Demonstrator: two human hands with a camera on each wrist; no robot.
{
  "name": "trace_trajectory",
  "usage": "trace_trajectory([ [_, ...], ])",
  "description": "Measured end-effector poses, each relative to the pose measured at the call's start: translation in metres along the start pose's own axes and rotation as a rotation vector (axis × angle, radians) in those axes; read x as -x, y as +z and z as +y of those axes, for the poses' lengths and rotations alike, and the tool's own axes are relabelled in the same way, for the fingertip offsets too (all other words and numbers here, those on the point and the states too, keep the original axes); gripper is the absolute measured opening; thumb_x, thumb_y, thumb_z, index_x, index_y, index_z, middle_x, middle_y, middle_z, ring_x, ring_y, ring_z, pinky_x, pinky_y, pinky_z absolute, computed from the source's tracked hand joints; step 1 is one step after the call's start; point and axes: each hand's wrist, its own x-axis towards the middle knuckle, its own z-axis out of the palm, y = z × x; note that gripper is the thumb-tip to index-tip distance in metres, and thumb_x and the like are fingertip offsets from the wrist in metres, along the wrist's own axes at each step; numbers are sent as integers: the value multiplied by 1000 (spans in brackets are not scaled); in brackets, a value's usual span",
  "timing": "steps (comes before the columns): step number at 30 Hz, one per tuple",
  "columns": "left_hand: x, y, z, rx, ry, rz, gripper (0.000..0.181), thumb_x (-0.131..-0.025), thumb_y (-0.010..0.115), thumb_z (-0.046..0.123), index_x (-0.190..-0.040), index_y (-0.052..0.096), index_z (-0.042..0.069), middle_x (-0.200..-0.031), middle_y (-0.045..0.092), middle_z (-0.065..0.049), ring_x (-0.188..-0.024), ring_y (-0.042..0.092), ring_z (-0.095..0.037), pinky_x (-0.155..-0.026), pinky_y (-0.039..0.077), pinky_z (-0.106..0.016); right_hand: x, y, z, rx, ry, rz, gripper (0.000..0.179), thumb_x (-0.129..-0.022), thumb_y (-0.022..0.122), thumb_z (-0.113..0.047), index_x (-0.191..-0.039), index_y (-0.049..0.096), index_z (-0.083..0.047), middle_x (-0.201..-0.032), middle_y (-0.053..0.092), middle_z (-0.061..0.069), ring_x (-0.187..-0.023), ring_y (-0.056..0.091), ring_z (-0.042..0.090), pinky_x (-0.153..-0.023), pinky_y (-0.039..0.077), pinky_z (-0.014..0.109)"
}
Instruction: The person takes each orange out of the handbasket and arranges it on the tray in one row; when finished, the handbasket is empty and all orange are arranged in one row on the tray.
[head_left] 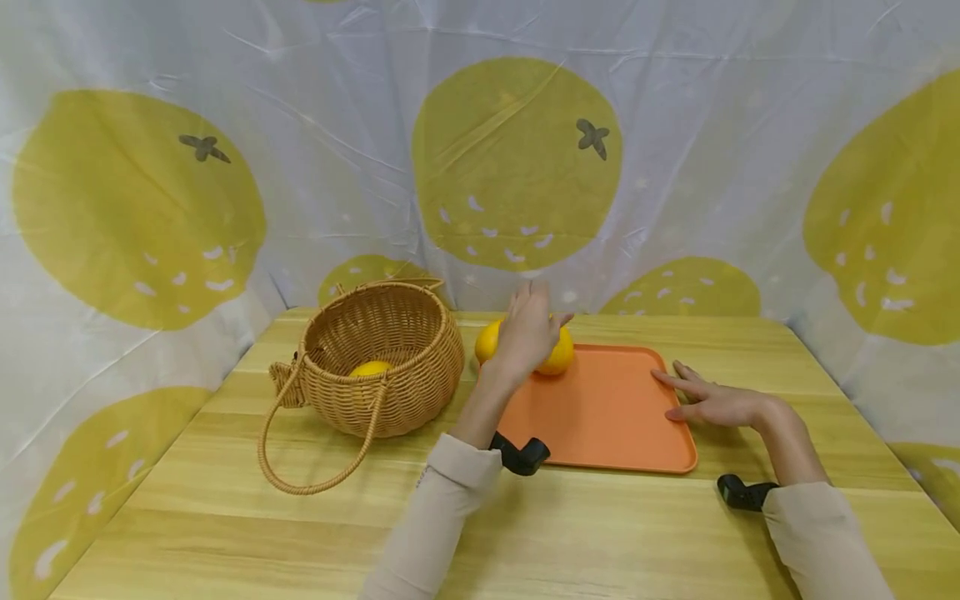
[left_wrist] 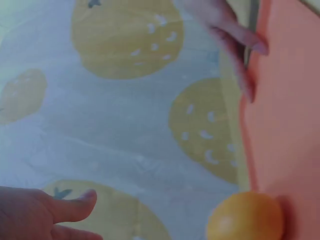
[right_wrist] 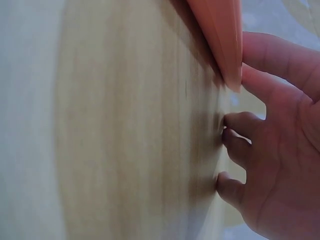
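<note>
My left hand (head_left: 527, 332) is over the left end of an orange tray (head_left: 600, 417), its fingers pointing toward the back. Two round yellow-orange fruits show beside it, one (head_left: 488, 342) to its left and one (head_left: 559, 357) to its right. In the left wrist view the thumb is straight and apart from the nearer fruit (left_wrist: 246, 220). My right hand (head_left: 723, 405) rests at the tray's right edge, thumb and forefinger over the rim. In the right wrist view its other fingers (right_wrist: 235, 145) are bent down toward the table.
Left of the tray stands a wicker basket (head_left: 408, 400) with another yellow fruit (head_left: 372, 367) inside. Its looped handle (head_left: 315, 488) hangs down to the wooden table (head_left: 225, 533) in front. A curtain (head_left: 337, 167) printed with large yellow fruits encloses the back and sides.
</note>
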Motion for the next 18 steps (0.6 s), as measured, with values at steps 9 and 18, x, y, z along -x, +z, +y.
trace_trajectory([
  [9, -17, -129, -2, 4, 26, -185, 39, -107, 59, 29, -132, 63, -1, -122, 68, -15, -103, 63, -24, -88, 53, -36, 0, 2, 3, -31, -3, -14, 87, -104, 63, -33, -166, 8, -6, -164, -28, 33, -145, -29, 62, -105, -8, 85],
  [18, -41, -193, -86, -22, -11, -613, 31, -106, 59, 21, -123, 69, -3, -100, 77, -5, -93, 70, -14, -80, 59, -29, 2, 3, 0, 3, 25, -9, 89, -102, 65, -32, -166, 9, -5, -166, -24, 32, -147, -25, 62, -107, -4, 84],
])
